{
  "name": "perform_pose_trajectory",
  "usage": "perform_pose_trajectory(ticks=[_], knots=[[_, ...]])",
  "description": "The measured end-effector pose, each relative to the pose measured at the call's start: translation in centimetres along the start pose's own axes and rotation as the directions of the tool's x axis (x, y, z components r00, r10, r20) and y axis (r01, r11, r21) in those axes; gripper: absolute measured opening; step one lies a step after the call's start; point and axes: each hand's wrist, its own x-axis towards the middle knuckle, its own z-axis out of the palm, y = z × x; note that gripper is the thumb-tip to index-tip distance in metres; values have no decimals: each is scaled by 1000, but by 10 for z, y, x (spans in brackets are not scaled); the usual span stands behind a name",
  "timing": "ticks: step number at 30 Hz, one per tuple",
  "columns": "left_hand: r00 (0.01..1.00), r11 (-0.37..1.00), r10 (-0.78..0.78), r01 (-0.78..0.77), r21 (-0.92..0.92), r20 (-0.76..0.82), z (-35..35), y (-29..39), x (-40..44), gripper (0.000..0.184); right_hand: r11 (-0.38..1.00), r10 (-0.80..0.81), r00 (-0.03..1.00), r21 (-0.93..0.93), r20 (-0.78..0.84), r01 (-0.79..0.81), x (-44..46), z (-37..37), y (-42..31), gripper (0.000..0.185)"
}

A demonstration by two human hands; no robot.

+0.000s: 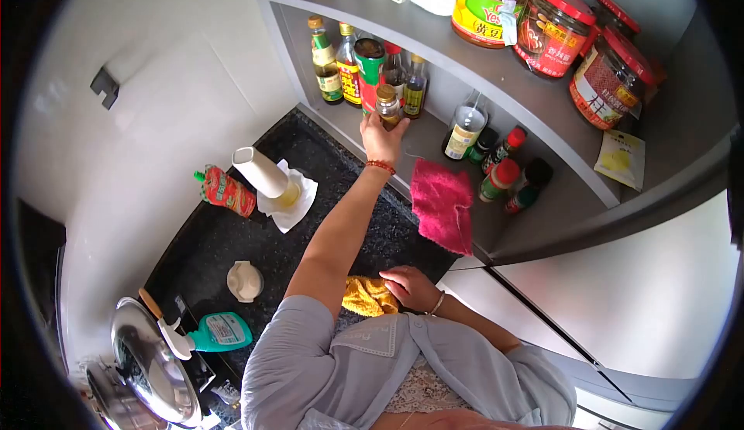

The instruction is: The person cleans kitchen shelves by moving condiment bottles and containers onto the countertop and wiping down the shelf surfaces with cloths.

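Note:
My left hand (381, 140) reaches into the lower shelf, its fingers closed round a small glass bottle (387, 98) with a golden-brown cap. Directly behind that bottle stand a tall red and green can (370, 70) and several sauce bottles (326, 70). Close to my body, my right hand (412, 286) is curled at the edge of a yellow cloth (367, 297) on the black counter (267, 252); its fingertips are partly hidden. A pink cloth (442, 205) hangs over the shelf's front edge, right of my left forearm.
On the counter are a red squeeze pouch (230, 194), a whitish cup-like container (263, 173) on white paper, a small cream container (245, 281) and a teal spray bottle (222, 331). A clear bottle (463, 129) and seasoning jars (500, 178) share the lower shelf. Large jars (552, 31) stand above.

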Motion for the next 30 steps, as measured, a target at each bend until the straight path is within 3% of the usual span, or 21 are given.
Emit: perform_pose_trajectory(ticks=[2, 5, 10, 13, 14, 21, 27, 28, 30], knots=[[997, 998, -67, 68, -18, 35, 9, 0, 1, 45, 1000, 17, 1000, -8, -3, -17, -4, -6, 5, 27], [996, 999, 14, -10, 50, -83, 22, -1, 5, 46, 999, 51, 999, 4, -5, -51, -9, -14, 7, 27], [982, 982, -113, 133, 133, -149, 34, -2, -7, 62, 996, 83, 997, 21, 3, -84, -16, -21, 13, 27], [972, 976, -209, 214, 40, -109, 45, -30, -20, 64, 995, 84, 996, 50, -2, -84, -19, -21, 14, 28], [949, 949, -316, 316, 6, -4, 39, -23, -20, 60, 997, 61, 998, 49, 19, -61, -19, -22, 14, 28], [915, 917, -387, 395, 58, -110, 53, -19, -5, 59, 997, 67, 997, 44, 22, -68, -23, -30, 16, 29], [891, 893, -445, 449, 33, -86, 64, -30, -1, 64, 993, 102, 995, 62, -5, -102, -32, -38, 19, 30], [922, 922, -368, 378, 79, -117, 64, -36, -3, 57, 994, 100, 995, 53, -11, -99, -33, -37, 21, 30], [951, 951, -304, 300, 79, 57, 37, -36, 2, 49, 993, 109, 994, 37, 15, -109, -31, -38, 18, 30]])
